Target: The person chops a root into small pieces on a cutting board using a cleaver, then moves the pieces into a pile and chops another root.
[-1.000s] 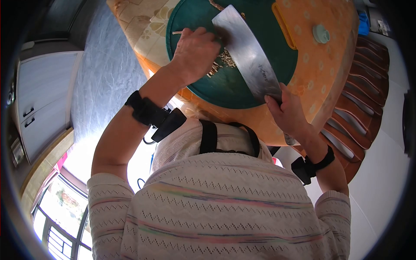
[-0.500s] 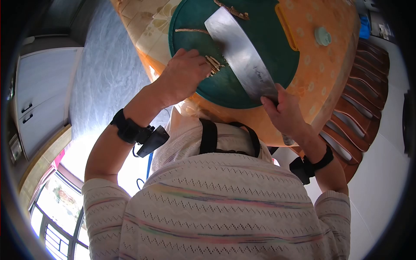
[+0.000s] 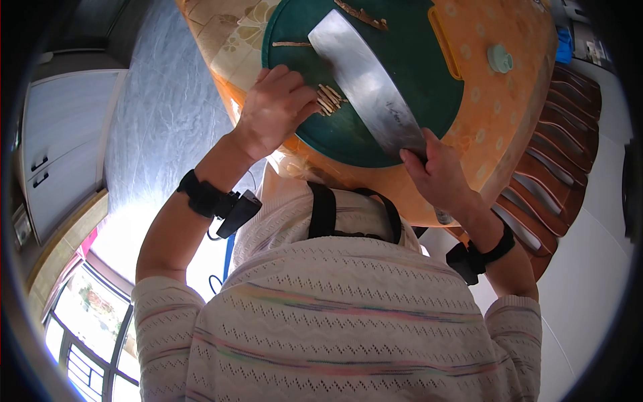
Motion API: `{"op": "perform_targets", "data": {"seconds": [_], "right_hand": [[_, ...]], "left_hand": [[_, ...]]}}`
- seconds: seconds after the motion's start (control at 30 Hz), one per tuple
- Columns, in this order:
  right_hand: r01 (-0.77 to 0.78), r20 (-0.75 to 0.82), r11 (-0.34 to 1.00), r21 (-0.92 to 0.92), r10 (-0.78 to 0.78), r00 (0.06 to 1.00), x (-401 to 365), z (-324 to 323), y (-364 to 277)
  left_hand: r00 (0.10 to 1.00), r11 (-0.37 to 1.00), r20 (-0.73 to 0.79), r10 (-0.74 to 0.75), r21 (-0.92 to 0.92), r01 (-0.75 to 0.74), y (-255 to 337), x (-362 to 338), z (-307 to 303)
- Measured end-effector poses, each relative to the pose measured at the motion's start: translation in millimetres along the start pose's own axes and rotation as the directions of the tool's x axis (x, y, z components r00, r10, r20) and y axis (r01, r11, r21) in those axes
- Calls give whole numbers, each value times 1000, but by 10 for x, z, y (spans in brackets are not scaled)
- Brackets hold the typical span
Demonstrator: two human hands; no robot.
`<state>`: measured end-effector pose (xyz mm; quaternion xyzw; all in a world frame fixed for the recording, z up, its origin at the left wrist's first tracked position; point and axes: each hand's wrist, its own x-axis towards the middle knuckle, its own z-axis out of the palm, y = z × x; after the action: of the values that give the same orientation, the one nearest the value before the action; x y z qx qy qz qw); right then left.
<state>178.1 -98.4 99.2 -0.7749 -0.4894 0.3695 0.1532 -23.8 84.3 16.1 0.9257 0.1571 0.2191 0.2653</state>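
Note:
My right hand (image 3: pixel 439 174) is closed around the handle end of a broad cleaver (image 3: pixel 368 80), its thumb near the base of the blade. The blade slants up and left over a round green cutting board (image 3: pixel 429 100). My left hand (image 3: pixel 278 104) is curled at the board's left edge, its fingertips against a small bundle of short, thin brown sticks (image 3: pixel 329 100). The fingers partly hide the bundle's left end. Farther up lie one thin stick (image 3: pixel 291 44) left of the blade tip and a thicker, twig-like piece (image 3: pixel 363 15) beyond it.
The board lies on a table with an orange patterned cover (image 3: pixel 492 127). A yellow handle (image 3: pixel 445 43) is set in its right side. On the cover stands a pale green cap-like object (image 3: pixel 499 59). A slatted brown wooden chair (image 3: pixel 549 154) is at the right.
The cleaver blade has shifted slightly left over the board. My left hand has moved a little left and up, and more of the short sticks shows beside its fingertips.

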Motion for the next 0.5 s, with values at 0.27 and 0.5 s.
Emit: {"op": "perform_targets", "data": {"seconds": [0.27, 0.5], "right_hand": [[19, 71, 999, -49, -16, 997, 15, 67, -71], [25, 100, 995, -92, -15, 995, 41, 65, -102]], "left_hand": [[998, 998, -69, 10, 70, -5, 95, -132, 84], [995, 999, -99, 2, 43, 2, 92, -121, 27]]}}
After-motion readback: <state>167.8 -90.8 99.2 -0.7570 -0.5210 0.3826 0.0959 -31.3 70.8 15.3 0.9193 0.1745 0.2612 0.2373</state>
